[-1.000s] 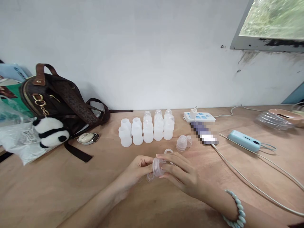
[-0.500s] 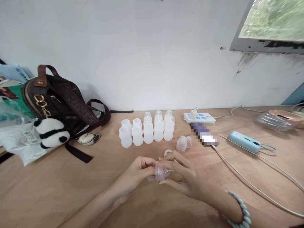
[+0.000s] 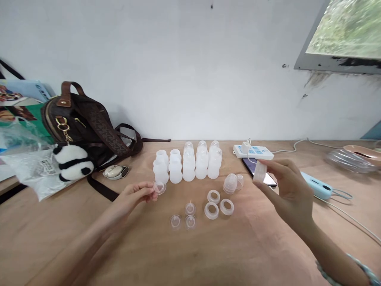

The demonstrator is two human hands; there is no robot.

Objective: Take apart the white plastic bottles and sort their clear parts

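Note:
Out to the left, my left hand (image 3: 141, 193) pinches a clear bottle nipple (image 3: 160, 188) by its rim, just in front of the white baby bottles (image 3: 175, 173). Raised on the right, my right hand (image 3: 290, 190) grips a ridged translucent bottle collar (image 3: 260, 172) between thumb and fingers, over the phone (image 3: 270, 181). Between the hands, three collar rings (image 3: 211, 211) lie flat on the table. Three clear nipples (image 3: 175, 222) sit left of them. A clear domed piece (image 3: 230, 184) and a smaller clear part (image 3: 239, 181) stand behind the rings.
Bottles stand in rows near the wall; some have clear domed caps (image 3: 215, 145), others open tops. A backpack (image 3: 89, 119) with a panda toy (image 3: 74, 163) and a mouse (image 3: 114, 172) are left. A power strip (image 3: 262, 152), blue device (image 3: 317, 185) and cables are right.
My hands were together at a clear nipple and collar; they are now apart, the nipple in my left hand, the collar in my right. The rings and nipples on the table are now uncovered.

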